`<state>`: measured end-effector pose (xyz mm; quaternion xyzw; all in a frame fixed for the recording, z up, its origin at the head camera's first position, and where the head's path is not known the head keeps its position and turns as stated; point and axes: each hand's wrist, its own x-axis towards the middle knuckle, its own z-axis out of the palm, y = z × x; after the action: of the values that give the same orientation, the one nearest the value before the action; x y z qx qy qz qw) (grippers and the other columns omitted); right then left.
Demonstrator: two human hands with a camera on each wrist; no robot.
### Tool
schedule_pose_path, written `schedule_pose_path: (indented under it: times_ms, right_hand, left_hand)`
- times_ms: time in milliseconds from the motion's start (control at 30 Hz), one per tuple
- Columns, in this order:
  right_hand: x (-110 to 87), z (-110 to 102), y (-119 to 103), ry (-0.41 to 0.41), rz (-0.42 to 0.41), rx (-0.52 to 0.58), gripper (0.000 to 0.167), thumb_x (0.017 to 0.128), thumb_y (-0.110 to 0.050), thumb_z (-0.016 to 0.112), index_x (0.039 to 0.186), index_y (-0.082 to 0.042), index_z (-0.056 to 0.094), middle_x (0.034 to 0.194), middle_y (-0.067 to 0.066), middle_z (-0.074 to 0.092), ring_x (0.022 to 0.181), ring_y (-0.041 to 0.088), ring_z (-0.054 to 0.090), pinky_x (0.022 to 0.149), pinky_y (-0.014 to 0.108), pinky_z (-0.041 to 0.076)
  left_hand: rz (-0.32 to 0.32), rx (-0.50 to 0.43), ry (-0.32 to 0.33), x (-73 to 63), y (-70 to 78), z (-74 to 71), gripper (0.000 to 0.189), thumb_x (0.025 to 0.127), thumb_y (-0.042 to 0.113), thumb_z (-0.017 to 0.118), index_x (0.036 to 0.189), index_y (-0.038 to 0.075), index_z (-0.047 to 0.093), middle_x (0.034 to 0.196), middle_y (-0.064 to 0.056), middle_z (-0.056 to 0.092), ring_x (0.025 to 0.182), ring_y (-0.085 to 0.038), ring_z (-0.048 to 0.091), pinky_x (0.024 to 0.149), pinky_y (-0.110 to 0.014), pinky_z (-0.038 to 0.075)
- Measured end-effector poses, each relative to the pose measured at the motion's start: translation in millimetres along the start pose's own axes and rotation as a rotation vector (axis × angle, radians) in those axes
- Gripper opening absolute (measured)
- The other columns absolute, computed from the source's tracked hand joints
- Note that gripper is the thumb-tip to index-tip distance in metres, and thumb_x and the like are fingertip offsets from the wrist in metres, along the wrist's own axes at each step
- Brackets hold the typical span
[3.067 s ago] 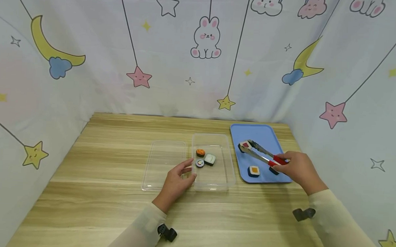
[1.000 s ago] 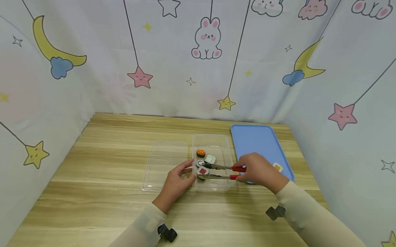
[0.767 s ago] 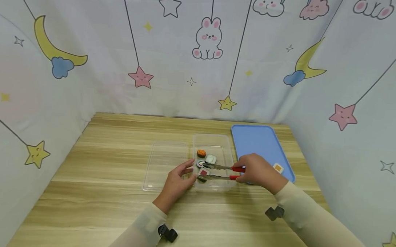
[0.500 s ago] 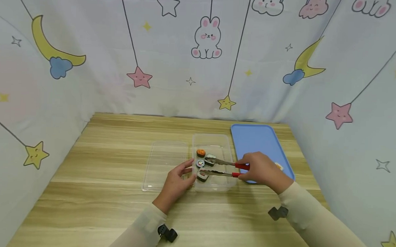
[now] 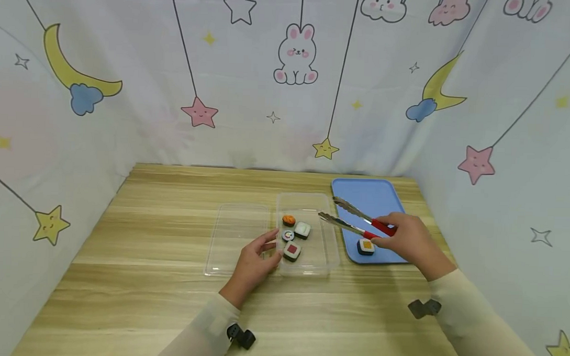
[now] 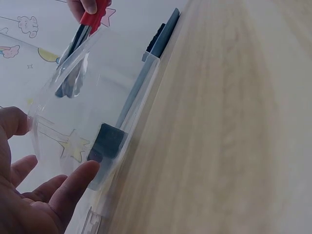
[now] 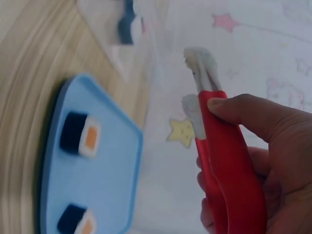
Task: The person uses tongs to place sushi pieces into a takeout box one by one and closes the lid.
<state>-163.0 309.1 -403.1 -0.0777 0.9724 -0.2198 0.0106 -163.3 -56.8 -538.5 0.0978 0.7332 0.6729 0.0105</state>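
My left hand [image 5: 256, 261] touches the left wall of a clear plastic container [image 5: 320, 255], its fingers loosely bent; the left wrist view shows thumb and fingers at the wall. Inside the container are an orange-topped sushi piece [image 5: 289, 220], a white-topped piece [image 5: 302, 229], a small round roll [image 5: 287, 235] and a square roll with a red centre [image 5: 292, 250]. My right hand [image 5: 412, 237] grips red-handled metal tongs [image 5: 344, 225], arms apart, nothing between the tips. They hang over the gap between container and tray. An orange-centred sushi roll [image 5: 365, 247] sits below the handles.
The blue tray [image 5: 360, 188] lies right of the container; a second orange-centred roll [image 7: 78, 220] shows on it in the right wrist view. Left of the container lies a flat clear lid [image 5: 238, 234]. Printed fabric [image 5: 248, 140] encloses the wooden table [image 5: 170, 237].
The tongs carried the red-centred roll from the tray into the container and let it go. My right hand has since moved back right with the tongs spread. The left hand stayed put.
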Motion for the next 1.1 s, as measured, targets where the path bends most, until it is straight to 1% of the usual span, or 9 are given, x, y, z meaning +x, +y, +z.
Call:
schedule_pose_path:
  times_ms: [167, 400, 500, 533, 633, 733, 767, 867, 1100]
  right_hand:
    - [-13.7, -11, 28, 0.042, 0.079, -0.010, 0.056, 0.086, -0.032, 0.085, 0.129, 0.000, 0.071, 0.113, 0.021, 0.070, 0.092, 0.032, 0.065, 0.071, 0.043, 0.058]
    - [-41.3, -11, 74, 0.056, 0.182, -0.031, 0.063, 0.085, -0.039, 0.085, 0.129, 0.003, 0.070, 0.112, 0.023, 0.070, 0.089, 0.033, 0.062, 0.065, 0.035, 0.051]
    - [-55.8, -11, 91, 0.056, 0.223, -0.033, 0.062, 0.085, -0.039, 0.085, 0.128, 0.004, 0.070, 0.113, 0.025, 0.070, 0.088, 0.033, 0.062, 0.064, 0.034, 0.048]
    - [-60.5, -11, 95, 0.058, 0.235, -0.037, 0.062, 0.085, -0.039, 0.085, 0.127, 0.004, 0.070, 0.114, 0.026, 0.069, 0.089, 0.035, 0.063, 0.065, 0.036, 0.050]
    - [-72.7, -12, 104, 0.041, 0.284, -0.044, 0.065, 0.086, -0.041, 0.084, 0.129, 0.006, 0.068, 0.119, 0.030, 0.067, 0.091, 0.038, 0.063, 0.065, 0.036, 0.050]
    - [-81.2, -13, 111, 0.022, 0.319, -0.047, 0.069, 0.086, -0.042, 0.083, 0.131, 0.007, 0.066, 0.124, 0.035, 0.063, 0.094, 0.040, 0.062, 0.064, 0.036, 0.050]
    - [-83.2, -12, 112, 0.019, 0.327, -0.045, 0.069, 0.086, -0.041, 0.083, 0.132, 0.008, 0.065, 0.124, 0.036, 0.063, 0.094, 0.040, 0.062, 0.064, 0.034, 0.048]
    - [-88.1, -10, 115, 0.020, 0.330, -0.039, 0.067, 0.086, -0.039, 0.083, 0.131, 0.008, 0.066, 0.124, 0.035, 0.063, 0.095, 0.041, 0.063, 0.065, 0.035, 0.049]
    - [-93.7, -7, 117, 0.008, 0.357, -0.030, 0.066, 0.087, -0.040, 0.082, 0.129, 0.008, 0.067, 0.124, 0.034, 0.065, 0.101, 0.047, 0.063, 0.070, 0.044, 0.054]
  left_hand:
    - [-0.015, 0.005, -0.001, 1.2, -0.4, -0.2, 0.056, 0.090, 0.006, 0.078, 0.143, 0.005, 0.062, 0.142, -0.019, 0.062, 0.121, -0.036, 0.066, 0.078, -0.028, 0.058]
    - [-0.047, -0.016, 0.006, 0.1, 3.5, 1.1, 0.056, 0.091, 0.001, 0.077, 0.145, 0.004, 0.060, 0.143, -0.021, 0.060, 0.124, -0.040, 0.063, 0.073, -0.024, 0.058]
    - [-0.059, -0.010, 0.001, -4.3, 17.7, 1.9, 0.056, 0.091, -0.003, 0.074, 0.144, 0.001, 0.059, 0.143, -0.026, 0.058, 0.125, -0.044, 0.062, 0.073, -0.023, 0.058]
    - [-0.065, -0.008, 0.001, -4.5, 19.1, 2.5, 0.056, 0.091, -0.004, 0.074, 0.144, 0.000, 0.059, 0.143, -0.027, 0.058, 0.125, -0.045, 0.061, 0.073, -0.023, 0.058]
    - [-0.072, -0.009, -0.003, -3.5, 17.5, 2.6, 0.056, 0.091, -0.003, 0.074, 0.145, 0.001, 0.059, 0.144, -0.026, 0.058, 0.125, -0.044, 0.061, 0.073, -0.024, 0.059]
    - [-0.071, -0.004, 0.000, 1.3, 4.2, 2.4, 0.057, 0.091, 0.001, 0.076, 0.146, 0.005, 0.059, 0.143, -0.022, 0.059, 0.125, -0.039, 0.063, 0.074, -0.027, 0.060]
    - [-0.067, -0.003, -0.001, 1.7, 3.0, 2.1, 0.057, 0.091, 0.003, 0.076, 0.146, 0.006, 0.060, 0.143, -0.020, 0.060, 0.125, -0.038, 0.063, 0.075, -0.028, 0.060]
    - [-0.057, 0.018, -0.005, 1.8, 3.0, 1.0, 0.056, 0.091, 0.005, 0.077, 0.145, 0.007, 0.061, 0.142, -0.018, 0.062, 0.123, -0.036, 0.065, 0.077, -0.026, 0.059]
    - [-0.056, 0.043, -0.005, 1.7, 0.2, 0.6, 0.056, 0.092, 0.008, 0.077, 0.146, 0.008, 0.061, 0.140, -0.014, 0.064, 0.122, -0.032, 0.066, 0.080, -0.025, 0.057]
